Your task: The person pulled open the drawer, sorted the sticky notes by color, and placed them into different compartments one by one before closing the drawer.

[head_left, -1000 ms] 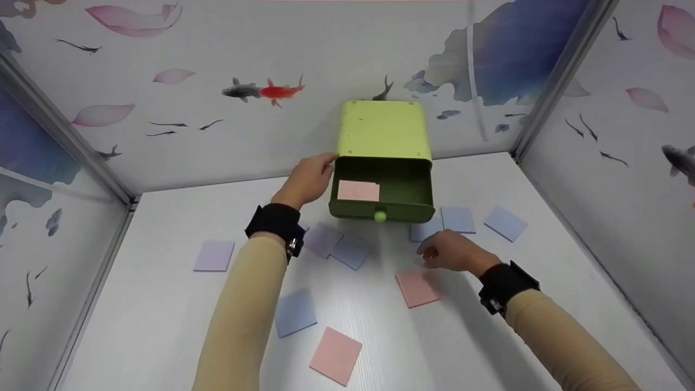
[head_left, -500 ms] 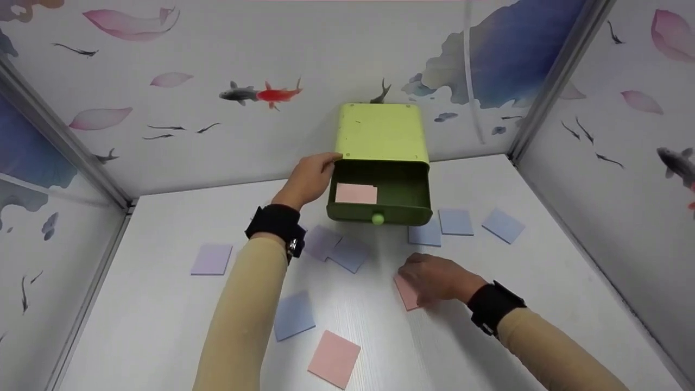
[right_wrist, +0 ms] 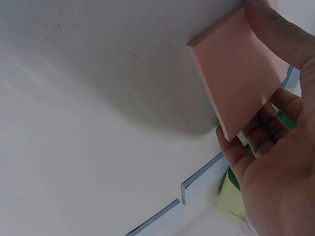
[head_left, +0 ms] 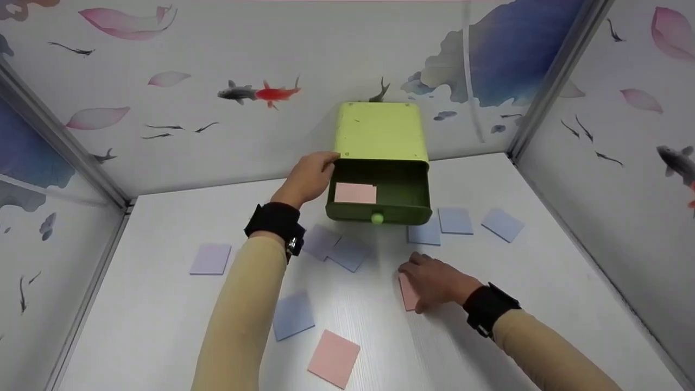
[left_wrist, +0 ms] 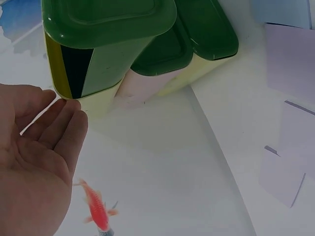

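A yellow-green cabinet [head_left: 380,130] stands at the back with its top drawer [head_left: 404,213] pulled out. Inside that drawer lies a pink sticky note pad [head_left: 355,193] against the left side. My left hand [head_left: 308,179] touches the casing's front left corner with its fingertips; in the left wrist view the fingers [left_wrist: 71,135] reach up to that corner, only slightly bent. My right hand [head_left: 437,282] holds a second pink sticky note pad [right_wrist: 238,71] on the table, thumb at one edge and fingertips at the opposite one. The hand covers part of this pad in the head view.
Another pink pad [head_left: 334,358] and a blue pad [head_left: 294,316] lie near the front. Several blue pads [head_left: 456,221] are right of the drawer; purple pads [head_left: 210,259] lie left and centre. Patterned walls [head_left: 179,32] close in the white table [head_left: 163,326].
My right hand has come down and left onto the pink pad and taken hold of it by its edges. The left hand stays at the cabinet corner.
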`<state>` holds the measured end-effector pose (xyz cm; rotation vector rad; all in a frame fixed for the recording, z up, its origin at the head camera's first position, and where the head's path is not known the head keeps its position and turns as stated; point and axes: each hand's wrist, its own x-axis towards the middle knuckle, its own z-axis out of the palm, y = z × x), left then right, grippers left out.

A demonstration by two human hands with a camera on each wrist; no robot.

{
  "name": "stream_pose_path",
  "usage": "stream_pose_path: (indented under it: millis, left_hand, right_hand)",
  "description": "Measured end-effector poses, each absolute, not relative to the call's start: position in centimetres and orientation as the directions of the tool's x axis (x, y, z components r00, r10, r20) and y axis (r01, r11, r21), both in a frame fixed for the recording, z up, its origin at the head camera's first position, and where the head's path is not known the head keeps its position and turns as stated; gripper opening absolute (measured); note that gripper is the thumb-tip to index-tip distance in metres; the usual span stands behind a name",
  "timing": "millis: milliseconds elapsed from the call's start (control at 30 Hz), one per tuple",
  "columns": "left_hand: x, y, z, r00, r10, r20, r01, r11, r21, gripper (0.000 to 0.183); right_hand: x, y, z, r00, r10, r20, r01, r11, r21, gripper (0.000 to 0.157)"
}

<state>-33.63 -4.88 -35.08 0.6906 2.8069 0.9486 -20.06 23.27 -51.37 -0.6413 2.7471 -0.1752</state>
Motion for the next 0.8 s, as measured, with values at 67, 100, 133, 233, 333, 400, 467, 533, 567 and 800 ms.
stream_pose_path:
  millis: [67, 100, 133, 233, 333, 400, 467, 533, 567, 800]
  left_hand:
    - [-33.7, -4.9, -35.1, -0.890, 0.453, 0.053, 0.397, 0.712, 0.579, 0.041]
    - [-33.7, -4.9, -35.2, -0.889, 0.455, 0.056, 0.402, 0.716, 0.571, 0.041]
    - [-33.7, -4.9, -35.2, -0.888, 0.456, 0.060, 0.408, 0.719, 0.563, 0.041]
    - [-33.7, -4.9, -35.3, -0.888, 0.456, 0.065, 0.413, 0.727, 0.549, 0.040]
    - [-33.6, -4.8, -35.2, -0.891, 0.451, 0.055, 0.405, 0.733, 0.546, 0.041]
    - [-33.5, -4.7, -35.1, -0.892, 0.450, 0.048, 0.402, 0.738, 0.542, 0.041]
    - [-33.5, -4.6, -35.1, -0.893, 0.449, 0.044, 0.399, 0.742, 0.539, 0.041]
    - [-33.4, -4.6, -35.1, -0.893, 0.449, 0.042, 0.399, 0.745, 0.535, 0.041]
    - [-33.4, -4.5, -35.1, -0.893, 0.449, 0.041, 0.400, 0.747, 0.531, 0.041]
    - [-33.2, -4.5, -34.9, -0.891, 0.452, 0.032, 0.404, 0.761, 0.507, 0.041]
  right_hand:
    - [-20.1, 23.3, -51.3, -0.854, -0.439, -0.278, -0.396, 0.897, -0.198, 0.083]
    - [-20.1, 23.3, -51.3, -0.854, -0.437, -0.283, -0.392, 0.897, -0.204, 0.082]
    - [-20.1, 23.3, -51.3, -0.852, -0.437, -0.288, -0.388, 0.897, -0.213, 0.082]
    - [-20.5, 23.4, -51.3, -0.849, -0.424, -0.315, -0.361, 0.901, -0.240, 0.078]
    - [-20.9, 23.6, -51.2, -0.850, -0.404, -0.338, -0.317, 0.905, -0.285, 0.072]
    - [-21.1, 23.7, -51.0, -0.852, -0.396, -0.341, -0.297, 0.904, -0.307, 0.065]
    - [-21.2, 23.9, -50.9, -0.852, -0.406, -0.331, -0.307, 0.898, -0.314, 0.058]
    - [-21.3, 24.1, -50.7, -0.850, -0.421, -0.317, -0.325, 0.892, -0.314, 0.051]
    - [-21.4, 24.1, -50.6, -0.849, -0.426, -0.312, -0.331, 0.890, -0.314, 0.046]
    - [-21.9, 24.8, -50.2, -0.840, -0.469, -0.275, -0.355, 0.856, -0.375, 0.016]
